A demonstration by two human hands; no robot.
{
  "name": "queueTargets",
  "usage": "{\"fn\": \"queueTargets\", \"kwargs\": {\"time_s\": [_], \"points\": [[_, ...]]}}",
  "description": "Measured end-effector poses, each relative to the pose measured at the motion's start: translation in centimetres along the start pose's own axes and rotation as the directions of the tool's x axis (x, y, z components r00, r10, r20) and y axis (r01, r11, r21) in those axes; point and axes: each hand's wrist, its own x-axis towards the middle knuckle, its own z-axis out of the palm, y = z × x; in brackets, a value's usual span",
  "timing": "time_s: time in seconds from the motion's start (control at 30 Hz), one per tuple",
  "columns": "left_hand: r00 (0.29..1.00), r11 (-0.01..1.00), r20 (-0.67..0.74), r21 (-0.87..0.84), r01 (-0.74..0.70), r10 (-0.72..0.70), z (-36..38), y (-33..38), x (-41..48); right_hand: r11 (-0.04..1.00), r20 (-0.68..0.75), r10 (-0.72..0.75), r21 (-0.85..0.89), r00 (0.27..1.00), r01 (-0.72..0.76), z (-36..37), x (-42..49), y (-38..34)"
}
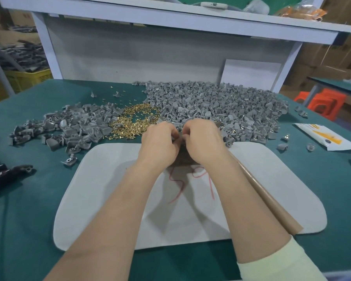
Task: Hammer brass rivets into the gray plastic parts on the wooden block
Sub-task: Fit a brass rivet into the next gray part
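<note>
My left hand (160, 142) and my right hand (203, 142) meet fingertip to fingertip over the far end of a dark wooden block (181, 159), which stands on the white mat (272, 189). A small gray plastic part (178, 132) shows between the curled fingers of my left hand. The fingers of my right hand are pinched right beside it, and what they hold is hidden. Just behind my left hand lies a heap of brass rivets (134, 122). A big pile of gray plastic parts (211, 106) spreads behind my right hand. No hammer is visible.
A second, darker pile of gray parts (69, 128) lies at the left. A long brown strip (267, 199) runs under my right forearm across the mat. A white and yellow packet (324, 138) sits at the right on the green table (28, 209). A white shelf frame (150, 57) closes the back.
</note>
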Motion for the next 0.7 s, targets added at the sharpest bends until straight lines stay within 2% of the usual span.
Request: {"fn": "queueTargets", "kwargs": {"time_s": [0.17, 0.47, 0.63, 0.7], "points": [[1.0, 1.0, 0.006, 0.016, -0.026, 0.026, -0.1, 0.1, 0.0, 0.998, -0.028, 0.008, -0.061, 1.0, -0.009, -0.2, 0.0, -0.3], [0.999, 0.998, 0.008, 0.051, -0.038, 0.038, -0.1, 0.3, 0.0, 0.997, 0.025, -0.001, -0.073, 1.0, 0.003, -0.4, 0.6, -0.4], [1.0, 0.999, 0.014, 0.04, -0.017, 0.016, 0.0, 0.0, 0.1, 1.0, 0.027, -0.022, -0.015, 0.999, 0.023, -0.1, 0.5, 0.0], [1.0, 1.0, 0.016, 0.022, -0.01, 0.01, 0.0, -0.1, 0.0, 0.995, 0.059, -0.011, 0.102, 0.998, 0.005, 0.0, 0.4, 0.6]]}}
